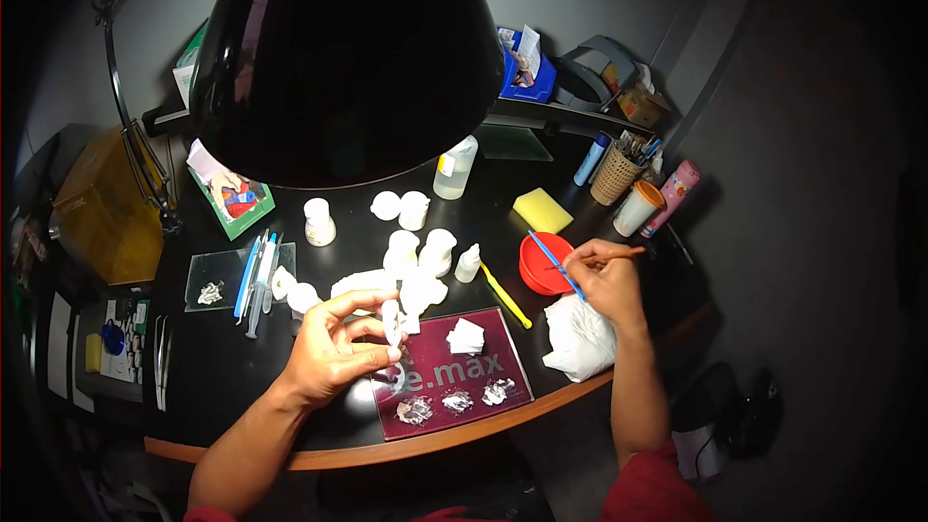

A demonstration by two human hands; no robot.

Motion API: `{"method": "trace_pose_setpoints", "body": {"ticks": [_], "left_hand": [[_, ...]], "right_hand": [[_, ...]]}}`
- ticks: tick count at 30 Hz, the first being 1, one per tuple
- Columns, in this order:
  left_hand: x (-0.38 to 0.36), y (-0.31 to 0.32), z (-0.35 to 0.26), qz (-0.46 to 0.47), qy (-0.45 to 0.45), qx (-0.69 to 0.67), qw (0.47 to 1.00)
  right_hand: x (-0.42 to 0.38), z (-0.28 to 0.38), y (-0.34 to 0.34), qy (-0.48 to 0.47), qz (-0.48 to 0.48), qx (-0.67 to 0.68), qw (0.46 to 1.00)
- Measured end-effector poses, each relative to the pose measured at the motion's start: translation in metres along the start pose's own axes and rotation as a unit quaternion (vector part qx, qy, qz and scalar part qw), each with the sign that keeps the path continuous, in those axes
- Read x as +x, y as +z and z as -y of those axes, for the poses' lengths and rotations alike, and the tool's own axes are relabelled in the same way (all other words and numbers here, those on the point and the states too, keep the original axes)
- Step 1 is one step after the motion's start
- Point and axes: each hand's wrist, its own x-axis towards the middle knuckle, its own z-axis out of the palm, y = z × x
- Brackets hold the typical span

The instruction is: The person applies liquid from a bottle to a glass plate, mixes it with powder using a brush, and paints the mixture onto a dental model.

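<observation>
My left hand (pixel 333 348) pinches a small white piece that looks like a dental cast (pixel 391 322) between thumb and fingers, above a dark red mixing plate (pixel 517 367). Over at the red bowl (pixel 534 275), my right hand (pixel 607 280) is closed round a thin brown-handled tool (pixel 633 251), whose tip is hidden by the fingers. A slim blue stick (pixel 551 253) crosses the bowl and reaches the same fingers. On the plate lie a small stack of white paper (pixel 466 336) and several pale paste smears (pixel 457 401). Crumpled white tissue (pixel 578 340) sits below my right hand.
A large black lamp shade (pixel 348 58) hangs over the desk. White jars (pixel 437 251), a dropper bottle (pixel 468 264) and a yellow tool (pixel 506 295) stand or lie beyond the plate. Behind the bowl are a yellow sponge (pixel 542 211) and a pen basket (pixel 615 179).
</observation>
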Motion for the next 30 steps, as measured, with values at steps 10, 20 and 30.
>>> {"method": "trace_pose_setpoints", "body": {"ticks": [10, 20, 30], "left_hand": [[-0.001, 0.005, -0.001, -0.020, -0.027, 0.012, 0.999], [-0.001, 0.006, 0.002, -0.020, -0.018, 0.056, 0.998], [0.002, 0.008, 0.007, -0.016, 0.057, 0.187, 0.981]], "right_hand": [[-0.025, 0.012, -0.014, -0.001, -0.044, 0.055, 0.997], [-0.105, -0.001, -0.042, 0.061, -0.099, 0.003, 0.993], [-0.071, 0.074, 0.011, -0.087, 0.078, 0.186, 0.976]]}}
